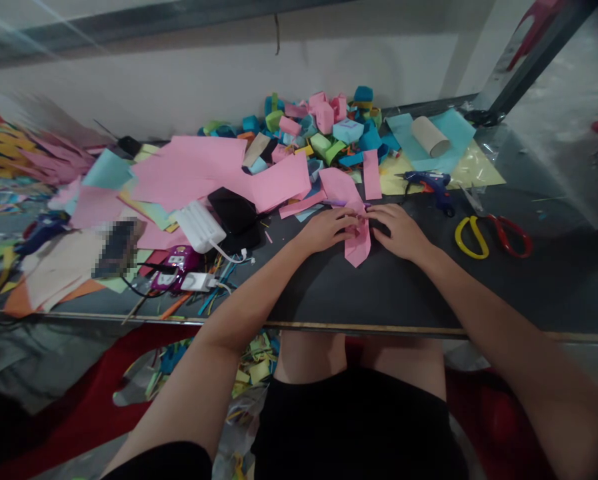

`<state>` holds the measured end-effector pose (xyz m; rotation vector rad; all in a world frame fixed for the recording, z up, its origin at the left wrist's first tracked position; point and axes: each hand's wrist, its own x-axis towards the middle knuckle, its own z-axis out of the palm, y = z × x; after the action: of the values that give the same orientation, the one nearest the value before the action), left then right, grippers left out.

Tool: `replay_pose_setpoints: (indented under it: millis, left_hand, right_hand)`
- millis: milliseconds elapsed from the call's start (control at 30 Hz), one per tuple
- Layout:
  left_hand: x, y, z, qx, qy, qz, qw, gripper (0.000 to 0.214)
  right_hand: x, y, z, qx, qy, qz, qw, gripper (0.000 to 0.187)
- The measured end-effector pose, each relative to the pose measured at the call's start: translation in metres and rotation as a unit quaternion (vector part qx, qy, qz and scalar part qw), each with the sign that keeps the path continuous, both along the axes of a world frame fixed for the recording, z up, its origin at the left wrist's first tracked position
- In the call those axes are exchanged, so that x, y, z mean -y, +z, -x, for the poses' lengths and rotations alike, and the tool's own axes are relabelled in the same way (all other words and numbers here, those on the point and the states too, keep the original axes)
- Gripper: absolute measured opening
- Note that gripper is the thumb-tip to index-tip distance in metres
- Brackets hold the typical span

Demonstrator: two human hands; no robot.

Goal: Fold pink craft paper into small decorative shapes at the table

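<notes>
A folded pink paper piece (357, 245) lies on the dark tabletop (379, 287) between my two hands. My left hand (327, 229) pinches its left edge with curled fingers. My right hand (397, 230) presses on its right side, fingers bent over the paper. The upper part of the pink paper (339, 186) stretches away from my hands toward the back. Both forearms reach in from the near edge of the table.
A heap of folded paper boxes (323, 123) sits at the back. Pink sheets (199, 170) and a black phone (235, 213) with a white power bank (199, 225) lie left. A blue glue gun (431, 183), yellow-red scissors (493, 237) and a cardboard tube (429, 137) lie right.
</notes>
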<state>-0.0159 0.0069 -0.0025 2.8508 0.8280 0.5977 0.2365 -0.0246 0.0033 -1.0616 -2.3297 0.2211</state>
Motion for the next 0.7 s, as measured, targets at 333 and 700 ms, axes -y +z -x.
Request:
replay_pose_setpoints:
  millis: [333,700]
  left_hand:
    - [0.001,0.001,0.001,-0.011,-0.010,-0.002,1.000,0.024]
    - [0.001,-0.001,0.000,0.018,0.002,0.007,1.000,0.020]
  right_hand:
    - [-0.001,-0.003,-0.002,0.006,-0.002,-0.038,0.999,0.036]
    - [0.012,0.009,0.008,0.113,0.032,-0.115,0.986,0.034]
